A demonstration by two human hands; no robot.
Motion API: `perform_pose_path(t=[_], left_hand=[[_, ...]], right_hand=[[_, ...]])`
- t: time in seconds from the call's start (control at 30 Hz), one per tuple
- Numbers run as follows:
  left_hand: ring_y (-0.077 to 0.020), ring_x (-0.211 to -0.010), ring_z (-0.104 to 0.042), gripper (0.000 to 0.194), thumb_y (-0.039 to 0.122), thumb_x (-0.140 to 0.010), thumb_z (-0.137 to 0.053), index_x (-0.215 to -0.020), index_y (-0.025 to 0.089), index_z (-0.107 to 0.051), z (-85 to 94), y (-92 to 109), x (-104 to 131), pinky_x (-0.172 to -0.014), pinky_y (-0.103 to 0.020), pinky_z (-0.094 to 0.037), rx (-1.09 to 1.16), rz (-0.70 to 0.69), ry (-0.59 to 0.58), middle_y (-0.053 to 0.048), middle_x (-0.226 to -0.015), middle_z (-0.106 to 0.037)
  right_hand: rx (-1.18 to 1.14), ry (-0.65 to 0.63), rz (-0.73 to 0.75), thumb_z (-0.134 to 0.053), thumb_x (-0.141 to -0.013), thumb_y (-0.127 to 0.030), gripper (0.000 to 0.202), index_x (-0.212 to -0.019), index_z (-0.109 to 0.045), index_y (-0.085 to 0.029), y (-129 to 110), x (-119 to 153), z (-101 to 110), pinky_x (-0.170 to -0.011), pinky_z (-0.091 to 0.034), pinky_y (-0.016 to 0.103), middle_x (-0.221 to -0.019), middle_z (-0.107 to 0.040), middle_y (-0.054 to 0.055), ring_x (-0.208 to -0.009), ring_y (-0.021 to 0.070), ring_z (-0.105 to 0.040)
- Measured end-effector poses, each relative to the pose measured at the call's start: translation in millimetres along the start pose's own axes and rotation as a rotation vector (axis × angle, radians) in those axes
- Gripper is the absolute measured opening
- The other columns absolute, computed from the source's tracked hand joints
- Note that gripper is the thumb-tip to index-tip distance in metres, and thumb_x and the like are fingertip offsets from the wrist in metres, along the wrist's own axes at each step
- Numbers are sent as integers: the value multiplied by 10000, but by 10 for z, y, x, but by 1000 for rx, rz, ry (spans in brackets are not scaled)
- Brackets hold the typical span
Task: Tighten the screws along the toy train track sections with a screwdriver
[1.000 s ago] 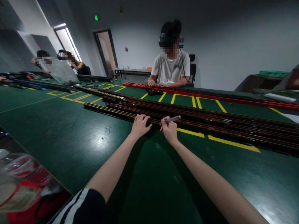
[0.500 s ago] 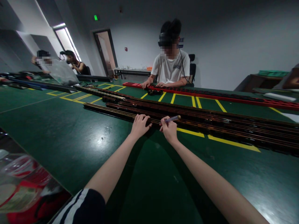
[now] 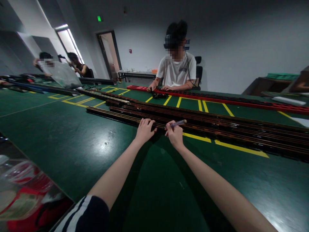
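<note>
Long dark strips with coppery edges [image 3: 116, 116] lie lengthwise across the green table [image 3: 79, 135]. My left hand [image 3: 145, 130] is on the nearest strip, its fingers curved over the top and its thumb at the near side. Just to the right, my right hand [image 3: 175, 133] grips a slim pen [image 3: 178, 123] with a pale, see-through barrel. The pen's back end points up and right. Its tip is down by the strip between my hands, partly covered by my fingers, so I cannot tell whether it touches.
Across the table sits a person in a white shirt [image 3: 178, 71] behind a long red rail [image 3: 217, 99]. Yellow tape [image 3: 196, 137] marks the tabletop. A clear plastic bag [image 3: 64, 75] and two more people are at far left. Bottles [image 3: 21, 172] stand below the left table edge.
Both of my hands, the pen and the strip stay almost exactly in place. Across the table, the person's hand on the red rail has shifted slightly.
</note>
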State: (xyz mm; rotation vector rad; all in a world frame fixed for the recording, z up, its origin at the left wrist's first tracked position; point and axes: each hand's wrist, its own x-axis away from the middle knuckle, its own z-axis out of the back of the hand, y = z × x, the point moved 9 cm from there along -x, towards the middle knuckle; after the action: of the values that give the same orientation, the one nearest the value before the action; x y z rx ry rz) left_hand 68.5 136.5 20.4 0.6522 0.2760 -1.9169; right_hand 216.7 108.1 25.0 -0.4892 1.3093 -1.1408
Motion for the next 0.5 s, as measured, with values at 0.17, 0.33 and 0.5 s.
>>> perform_pose_path(t=[0.17,0.33,0.5], left_hand=[[-259,-1152,-514,324,282,-816,-591,-1131,205,-582,4,-11,1,-1116,-473,-313,4,3,15,-93,-1141,-587],[-264,-1152,-512,324,278,-811,-601,-1124,194,-589,7,-11,0,-1122,-465,-307,15,10,11,-103,-1139,-589],[-266,-1154,-509,336,274,-809,-602,-1132,183,-586,0,-9,-3,-1125,-464,-303,19,11,0,-105,-1135,-585]], right_hand=[[0,-10,10,-418,-882,-480,319,-725,-489,-211,-2,1,-9,-440,-447,241,-612,-613,16,-422,144,-582],[-7,-4,11,-417,-880,-500,335,-722,-489,-213,-7,3,0,-433,-445,242,-608,-610,19,-420,146,-580],[-17,-4,9,-422,-878,-468,306,-725,-487,-211,-3,1,0,-429,-435,241,-606,-599,14,-417,147,-579]])
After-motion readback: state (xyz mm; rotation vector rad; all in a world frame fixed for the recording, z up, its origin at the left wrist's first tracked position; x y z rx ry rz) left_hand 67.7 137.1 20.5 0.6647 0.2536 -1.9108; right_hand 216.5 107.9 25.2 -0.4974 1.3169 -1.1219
